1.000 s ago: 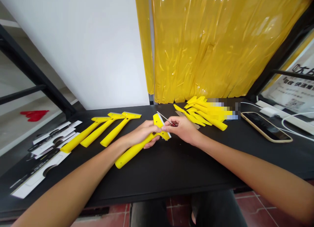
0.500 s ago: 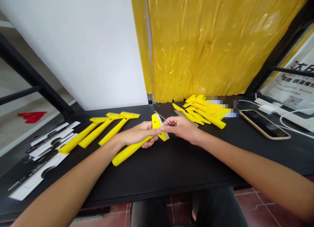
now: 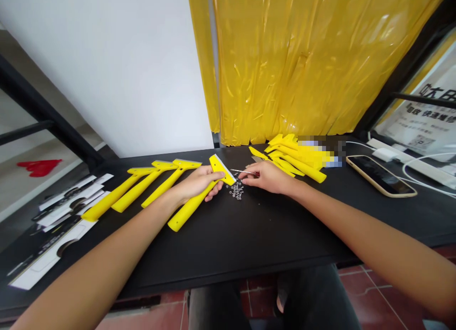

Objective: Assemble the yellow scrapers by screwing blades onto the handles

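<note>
My left hand (image 3: 202, 181) is closed around a yellow scraper (image 3: 188, 208), just below its head. The scraper is tilted, its handle pointing toward me and a pale blade strip along the far side of the head. In my right hand (image 3: 267, 178) is a thin screwdriver (image 3: 240, 171), its metal shaft pointing left toward the scraper without touching it. The right thumb and fingertips hover over a small heap of screws and nuts (image 3: 235, 191) on the black table (image 3: 256, 239). Whether those fingertips also pinch a small part is too small to tell.
Several yellow scrapers (image 3: 162, 185) lie in a row at left, beside white-and-black card sleeves (image 3: 50, 254). Loose yellow scraper parts (image 3: 299, 163) are piled at back right. A phone (image 3: 381, 175) and a white power strip (image 3: 413, 163) with cables lie at far right.
My right hand has come away from the scraper head and moved slightly right. The left hand has drawn the scraper up and left, uncovering the screws and nuts.
</note>
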`<state>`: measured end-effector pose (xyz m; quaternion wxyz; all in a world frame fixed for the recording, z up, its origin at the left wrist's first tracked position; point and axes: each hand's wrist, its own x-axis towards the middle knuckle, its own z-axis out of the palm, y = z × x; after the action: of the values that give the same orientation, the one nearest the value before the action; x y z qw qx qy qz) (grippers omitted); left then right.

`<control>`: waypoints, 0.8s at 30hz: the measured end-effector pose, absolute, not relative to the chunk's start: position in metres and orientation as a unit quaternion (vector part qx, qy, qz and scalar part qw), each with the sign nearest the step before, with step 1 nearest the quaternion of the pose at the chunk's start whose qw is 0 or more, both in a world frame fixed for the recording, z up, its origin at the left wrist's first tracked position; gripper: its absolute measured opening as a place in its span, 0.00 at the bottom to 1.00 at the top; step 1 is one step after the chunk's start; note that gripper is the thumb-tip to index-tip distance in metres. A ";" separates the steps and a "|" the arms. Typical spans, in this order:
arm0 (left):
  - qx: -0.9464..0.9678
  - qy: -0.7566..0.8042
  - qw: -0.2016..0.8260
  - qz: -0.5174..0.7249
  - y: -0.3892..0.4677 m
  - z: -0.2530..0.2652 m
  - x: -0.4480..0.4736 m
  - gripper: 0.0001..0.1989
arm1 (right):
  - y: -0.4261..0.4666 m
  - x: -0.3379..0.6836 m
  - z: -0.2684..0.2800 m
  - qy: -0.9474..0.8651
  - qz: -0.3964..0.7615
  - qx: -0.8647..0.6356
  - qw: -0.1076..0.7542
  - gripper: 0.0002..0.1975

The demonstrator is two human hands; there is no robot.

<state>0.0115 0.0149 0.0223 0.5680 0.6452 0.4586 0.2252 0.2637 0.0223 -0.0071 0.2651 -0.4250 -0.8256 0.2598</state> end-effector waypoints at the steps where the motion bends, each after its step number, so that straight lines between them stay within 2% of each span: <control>1: 0.646 0.457 0.569 0.224 0.015 0.021 0.012 0.18 | 0.023 0.263 -0.010 -0.833 0.244 -0.420 0.266 0.10; 7: 0.656 0.445 0.571 0.217 0.013 0.023 0.014 0.18 | 0.021 0.254 -0.014 -0.855 0.192 -0.419 0.238 0.06; 12: 0.649 0.438 0.579 0.227 0.013 0.023 0.015 0.14 | 0.015 0.249 -0.006 -0.856 0.175 -0.435 0.218 0.07; 20: 0.646 0.453 0.559 0.256 0.010 0.024 0.020 0.16 | 0.005 0.244 0.007 -0.747 0.300 -0.449 0.387 0.11; 24: 0.621 0.448 0.579 0.279 0.001 0.025 0.028 0.14 | -0.002 0.237 0.007 -0.780 0.210 -0.411 0.423 0.08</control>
<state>0.0279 0.0009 0.0245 0.5793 0.6210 0.4482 0.2792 0.2374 -0.0023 0.0072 0.4228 -0.4114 -0.7797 0.2097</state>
